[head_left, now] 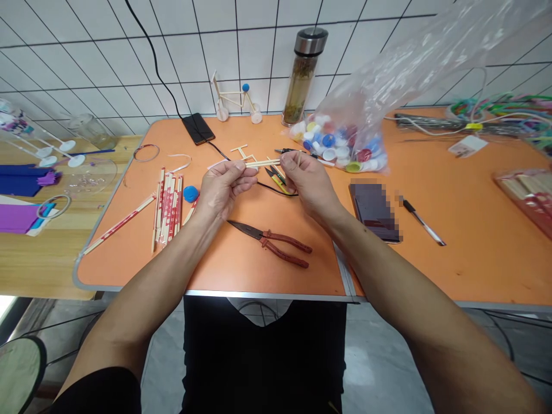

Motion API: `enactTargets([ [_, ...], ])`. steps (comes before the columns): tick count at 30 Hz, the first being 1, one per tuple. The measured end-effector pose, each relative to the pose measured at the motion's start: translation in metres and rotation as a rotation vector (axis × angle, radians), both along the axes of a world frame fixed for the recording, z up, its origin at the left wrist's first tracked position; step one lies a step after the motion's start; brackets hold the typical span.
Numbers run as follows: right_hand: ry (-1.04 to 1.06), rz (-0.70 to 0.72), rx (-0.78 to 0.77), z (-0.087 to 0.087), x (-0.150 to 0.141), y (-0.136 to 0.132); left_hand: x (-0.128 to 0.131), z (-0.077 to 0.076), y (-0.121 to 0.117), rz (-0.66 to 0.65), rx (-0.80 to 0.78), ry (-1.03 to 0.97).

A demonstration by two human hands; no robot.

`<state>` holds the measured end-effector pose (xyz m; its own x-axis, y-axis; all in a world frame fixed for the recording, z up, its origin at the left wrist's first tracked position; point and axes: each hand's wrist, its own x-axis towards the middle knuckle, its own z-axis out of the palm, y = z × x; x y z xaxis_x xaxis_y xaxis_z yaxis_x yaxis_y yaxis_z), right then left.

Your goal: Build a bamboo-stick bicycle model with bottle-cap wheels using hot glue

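Observation:
Both hands are raised over the orange table (pixel 241 261). My left hand (pixel 224 187) is closed, pinching the left end of a pale wooden stick (pixel 262 163) held level. My right hand (pixel 308 181) is closed too, gripping the stick's right end along with a short upright stick piece. Just behind lie a small T-shaped stick frame (pixel 242 152) and small snips with yellow handles (pixel 276 178). Red-handled pliers (pixel 276 244) lie on the table below my hands. Left of my left hand lie several wrapped chopsticks (pixel 168 207) and a blue bottle cap (pixel 190 194).
A clear bag of coloured bottle caps (pixel 340 146) sits behind my right hand. A dark phone (pixel 374 210) and a pen (pixel 422 224) lie to the right. A stick bicycle model (pixel 235 103), a tea bottle (pixel 302 77) and a black phone with cable (pixel 197 127) stand at the back.

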<state>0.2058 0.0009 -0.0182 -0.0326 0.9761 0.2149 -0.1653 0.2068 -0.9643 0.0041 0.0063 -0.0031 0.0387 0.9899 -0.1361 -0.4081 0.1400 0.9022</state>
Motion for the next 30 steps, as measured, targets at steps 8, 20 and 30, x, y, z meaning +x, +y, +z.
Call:
enactTargets([
  [8, -0.147, -0.130, 0.113, -0.0047, 0.0044, 0.0022, -0.0002, -0.0027, 0.0000, -0.085, 0.023, -0.020],
  [20, -0.081, -0.127, 0.078, -0.0049, 0.0053, 0.0022, -0.0037, -0.0029, 0.0029, -0.160, -0.030, -0.137],
  [30, -0.119, -0.140, 0.107, -0.0069, 0.0052, 0.0010, -0.0035, -0.0059, 0.0017, -0.154, -0.018, -0.131],
])
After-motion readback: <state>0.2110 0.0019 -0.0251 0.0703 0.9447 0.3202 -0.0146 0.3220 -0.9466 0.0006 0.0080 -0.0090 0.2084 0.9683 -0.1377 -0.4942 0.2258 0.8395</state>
